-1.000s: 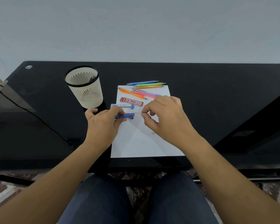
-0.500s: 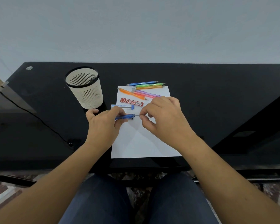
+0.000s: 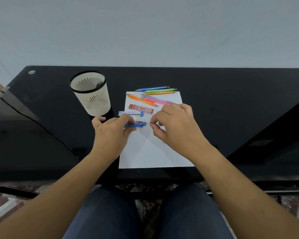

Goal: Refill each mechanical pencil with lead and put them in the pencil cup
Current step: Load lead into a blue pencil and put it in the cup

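**Lead at the open end of the blue pencil, both hands engaged**

The left hand (image 3: 110, 133) has its fingers curled round a blue translucent mechanical pencil (image 3: 135, 125) and holds it roughly level above a white sheet of paper (image 3: 154, 152), the pencil's open end pointing toward the right hand (image 3: 174, 128). The right hand pinches a thin dark lead (image 3: 148, 124) between thumb and forefinger, with the other fingers loosely bent. The lead spans the short gap from those fingertips to the pencil's end. Whether it has entered the barrel cannot be told.

The paper lies on a black glass desk (image 3: 231, 100). On the paper, just beyond the hands, lie a clear lead tube with a blue cap (image 3: 130, 113) and a red flat lead case (image 3: 141, 109), close together.

Farther back, across the paper's far edge, lie six loose pencils:
- a blue one (image 3: 152, 88)
- a green one (image 3: 160, 90)
- a yellow-orange one (image 3: 160, 93)
- an orange one (image 3: 140, 99)
- a purple one (image 3: 158, 99)
- a pink one (image 3: 155, 101)

A cream slotted pencil cup with a black rim (image 3: 91, 99) stands upright on the desk, left of the paper and just beyond the left hand. A small grey object (image 3: 99, 84) shows at its inner rim but is too small to identify.
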A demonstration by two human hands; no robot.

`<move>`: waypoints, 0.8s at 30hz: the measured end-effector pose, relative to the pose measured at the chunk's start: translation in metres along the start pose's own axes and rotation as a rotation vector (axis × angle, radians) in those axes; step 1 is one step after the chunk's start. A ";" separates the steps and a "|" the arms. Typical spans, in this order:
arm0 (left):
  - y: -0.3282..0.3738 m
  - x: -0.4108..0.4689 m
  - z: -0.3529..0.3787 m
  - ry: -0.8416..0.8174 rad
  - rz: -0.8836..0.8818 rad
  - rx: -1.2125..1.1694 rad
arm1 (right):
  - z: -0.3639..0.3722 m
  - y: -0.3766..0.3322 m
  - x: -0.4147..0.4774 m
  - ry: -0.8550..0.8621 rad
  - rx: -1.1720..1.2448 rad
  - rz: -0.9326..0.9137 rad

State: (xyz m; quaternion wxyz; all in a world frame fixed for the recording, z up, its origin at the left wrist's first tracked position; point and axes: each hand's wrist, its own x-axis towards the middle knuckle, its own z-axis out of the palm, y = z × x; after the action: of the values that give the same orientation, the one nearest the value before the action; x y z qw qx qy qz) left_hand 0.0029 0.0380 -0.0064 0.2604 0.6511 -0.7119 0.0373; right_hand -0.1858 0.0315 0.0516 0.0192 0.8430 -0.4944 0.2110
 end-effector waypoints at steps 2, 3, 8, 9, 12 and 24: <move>0.001 0.000 -0.001 -0.003 0.009 0.011 | -0.001 0.000 0.000 -0.037 -0.014 0.007; 0.001 0.000 -0.001 -0.002 0.018 0.020 | -0.001 0.000 0.000 -0.055 -0.023 0.008; 0.004 0.000 -0.002 -0.006 0.032 0.052 | -0.001 0.000 0.000 -0.124 -0.044 0.012; 0.004 0.000 -0.002 -0.007 0.030 0.053 | 0.000 0.001 0.000 -0.128 -0.043 0.015; 0.004 -0.001 -0.002 -0.007 0.034 0.060 | 0.000 0.000 0.000 -0.165 -0.025 0.055; 0.001 0.001 -0.001 -0.015 -0.023 0.121 | 0.004 0.008 -0.002 -0.177 -0.131 0.286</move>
State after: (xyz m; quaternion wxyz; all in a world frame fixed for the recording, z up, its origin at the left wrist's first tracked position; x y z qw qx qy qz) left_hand 0.0026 0.0375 -0.0045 0.2159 0.6741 -0.7027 0.0724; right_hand -0.1920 0.0285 0.0458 0.0003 0.7764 -0.6215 0.1042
